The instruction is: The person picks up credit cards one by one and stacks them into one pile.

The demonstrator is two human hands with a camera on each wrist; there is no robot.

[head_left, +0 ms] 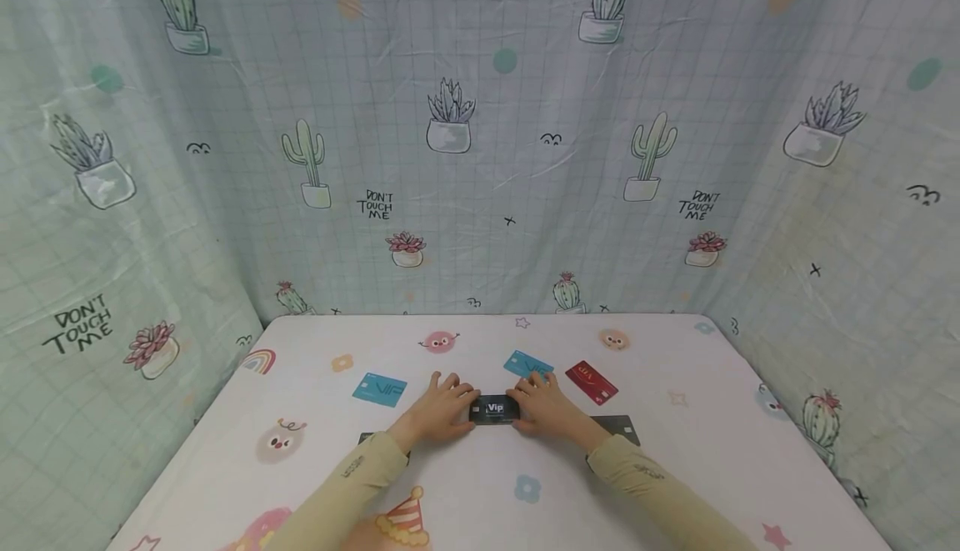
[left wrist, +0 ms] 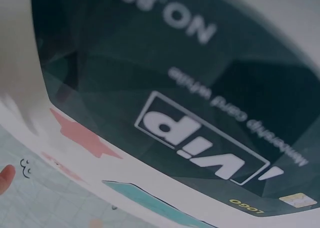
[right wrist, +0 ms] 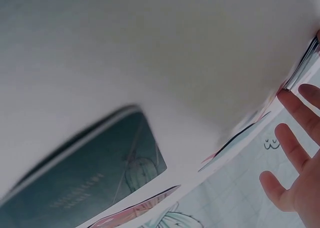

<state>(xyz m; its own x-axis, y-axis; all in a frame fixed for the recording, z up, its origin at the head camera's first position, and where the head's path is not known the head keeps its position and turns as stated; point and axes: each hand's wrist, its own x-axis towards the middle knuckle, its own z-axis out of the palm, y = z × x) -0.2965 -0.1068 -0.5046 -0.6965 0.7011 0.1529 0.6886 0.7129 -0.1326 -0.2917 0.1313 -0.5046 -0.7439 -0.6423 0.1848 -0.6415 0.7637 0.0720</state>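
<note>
The biggest thing I see is the cloth wall (head_left: 510, 176), going round from nine past twelve to three o'clock. Next is the white table (head_left: 472, 493). I put my clock's middle on the black card (head_left: 495, 415). The left hand (head_left: 442, 411) is at nine, the right hand (head_left: 546, 408) at three; both have bent fingers and pinch its short ends. Around it lie the left blue card (head_left: 380, 389) at ten, right blue card (head_left: 519, 362) at one, red card (head_left: 592, 383) at two, left dark card (head_left: 365, 436) near eight and right dark card (head_left: 622, 426) near four.

I think an uneven squeeze could make the black card slip. A low arm could drag a dark card, and the right fingers could bump the right blue card.

I can read "DON'T TOUCH ME" on the wall, "Vip" on the black card, and "Membership card", "NO." and "LOGO" on a close-up dark card (left wrist: 110, 102).
</note>
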